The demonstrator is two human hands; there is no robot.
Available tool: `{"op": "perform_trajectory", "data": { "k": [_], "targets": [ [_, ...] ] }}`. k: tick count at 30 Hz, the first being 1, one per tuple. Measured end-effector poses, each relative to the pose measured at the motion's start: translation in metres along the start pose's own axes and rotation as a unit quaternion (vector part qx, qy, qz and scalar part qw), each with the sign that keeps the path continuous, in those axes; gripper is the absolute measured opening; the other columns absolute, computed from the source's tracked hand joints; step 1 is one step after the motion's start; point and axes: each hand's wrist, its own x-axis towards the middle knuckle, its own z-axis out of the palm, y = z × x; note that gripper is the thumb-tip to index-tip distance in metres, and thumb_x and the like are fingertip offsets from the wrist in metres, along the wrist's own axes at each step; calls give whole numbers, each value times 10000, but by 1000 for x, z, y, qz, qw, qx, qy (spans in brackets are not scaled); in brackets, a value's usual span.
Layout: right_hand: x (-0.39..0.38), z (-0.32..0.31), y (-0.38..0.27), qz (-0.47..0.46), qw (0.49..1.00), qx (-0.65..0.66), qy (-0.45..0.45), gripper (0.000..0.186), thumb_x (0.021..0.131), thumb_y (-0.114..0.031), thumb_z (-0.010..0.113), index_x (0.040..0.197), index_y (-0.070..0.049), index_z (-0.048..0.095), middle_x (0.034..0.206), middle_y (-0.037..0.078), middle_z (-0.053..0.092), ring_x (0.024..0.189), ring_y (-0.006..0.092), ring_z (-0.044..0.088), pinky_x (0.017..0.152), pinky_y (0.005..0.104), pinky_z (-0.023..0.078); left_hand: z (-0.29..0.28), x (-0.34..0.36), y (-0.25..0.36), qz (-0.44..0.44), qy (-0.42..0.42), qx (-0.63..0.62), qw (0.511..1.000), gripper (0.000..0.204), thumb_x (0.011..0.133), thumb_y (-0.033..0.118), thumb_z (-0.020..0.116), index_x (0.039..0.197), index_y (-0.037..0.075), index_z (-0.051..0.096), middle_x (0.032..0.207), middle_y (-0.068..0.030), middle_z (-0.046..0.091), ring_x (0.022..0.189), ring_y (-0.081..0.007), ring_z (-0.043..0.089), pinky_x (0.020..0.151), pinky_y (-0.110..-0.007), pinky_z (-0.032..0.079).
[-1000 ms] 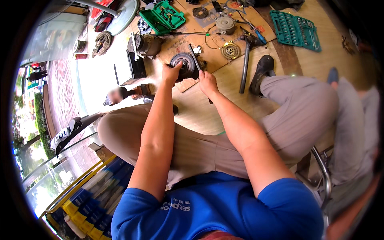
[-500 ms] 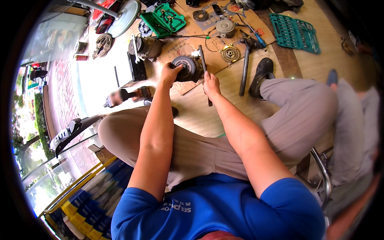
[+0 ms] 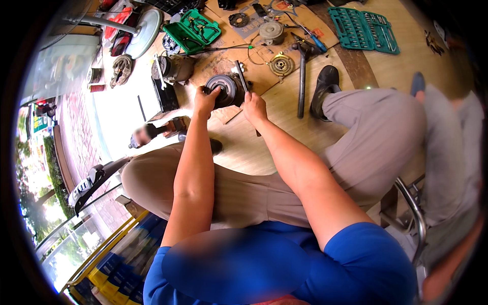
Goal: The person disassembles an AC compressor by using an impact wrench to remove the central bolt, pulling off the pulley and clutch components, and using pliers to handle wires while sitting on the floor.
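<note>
Between my hands is a dark round pulley (image 3: 222, 87) with a lighter ring on its face, on a cardboard sheet (image 3: 213, 60). My left hand (image 3: 205, 103) is closed on the pulley's near left edge, thumb over its face. My right hand (image 3: 255, 108) is wrapped round a dark metal bar (image 3: 241, 75), held tilted with its upper end beside the pulley's right side. Whether the bar touches the pulley I cannot tell. To the right lie a brass-coloured disc (image 3: 281, 65) and a hammer (image 3: 302, 81) with a long handle.
An open green case (image 3: 192, 31) and a round metal motor-like part (image 3: 271, 32) lie farther off. At the left stands a cylindrical part (image 3: 178, 68) with a wrench. A teal socket set (image 3: 364, 30) lies at far right, near another person's legs (image 3: 447, 152).
My right hand has brought the bar left, its upper end now close against the pulley's side. My left hand stays on the pulley. The whole view has shifted slightly.
</note>
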Motion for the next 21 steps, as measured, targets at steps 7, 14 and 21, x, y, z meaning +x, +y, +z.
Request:
{"op": "perform_trajectory", "data": {
  "k": [7,14,21],
  "targets": [
    [-4,0,-7,-19,1000,8,-6,399,967,-314,436,857,27,613,869,285,632,864,469,591,775,522,464,-2,-1,-2,5,7,15,1000,696,759,322,815,1224,-83,493,1034,-189,640,901,-238,632,765,-343,512],
    [-5,-5,-4,-26,999,18,11,398,962,-320,448,837,23,607,841,279,631,842,468,593,759,521,468,4,-8,9,-17,9,43,999,704,753,340,818,1216,-84,498,1045,-185,636,918,-236,627,788,-338,508],
    [0,-3,-3,-74,997,-2,-23,401,964,-322,443,846,22,610,844,275,633,847,465,596,759,517,472,-2,4,-9,-35,26,44,998,715,737,387,822,1191,-75,519,1046,-198,641,932,-269,630,797,-359,509]
  ]
}}
